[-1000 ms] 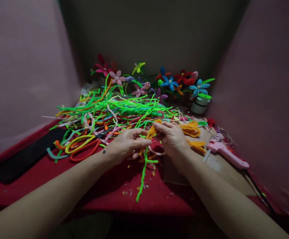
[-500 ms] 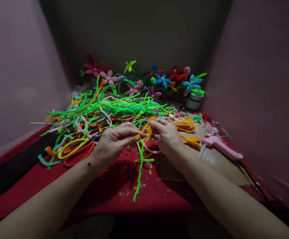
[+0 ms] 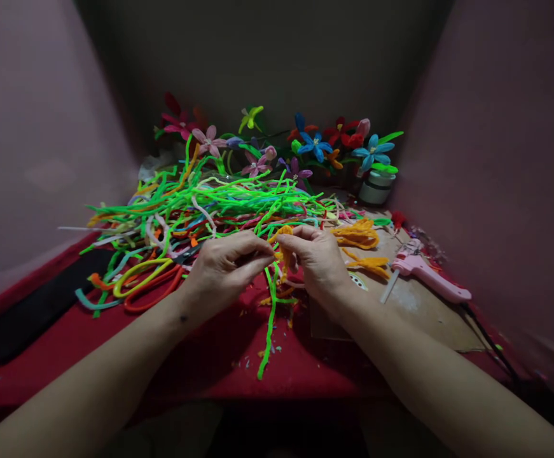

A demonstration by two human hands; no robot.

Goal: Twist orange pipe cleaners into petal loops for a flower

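Observation:
An orange pipe cleaner, bent into small loops, is between my two hands above the table. My right hand is closed, pinching the looped part between thumb and fingers. My left hand meets it from the other side, its thumb and fingertips pressed together on the orange piece; its exact grip is partly hidden. Below the hands lies a green pipe cleaner with short side pieces. Two bundles of looped orange pipe cleaners, an upper bundle and a lower bundle, rest just right of my right hand.
A heap of pipe cleaners covers the back. Fuzzy flowers and a white jar stand behind it. Scissors with yellow and red handles lie left. A pink glue gun lies on cardboard at right.
Both hands stay together around the orange pipe cleaner. The left fingertips have shifted slightly closer to the right hand, and the view has moved a little.

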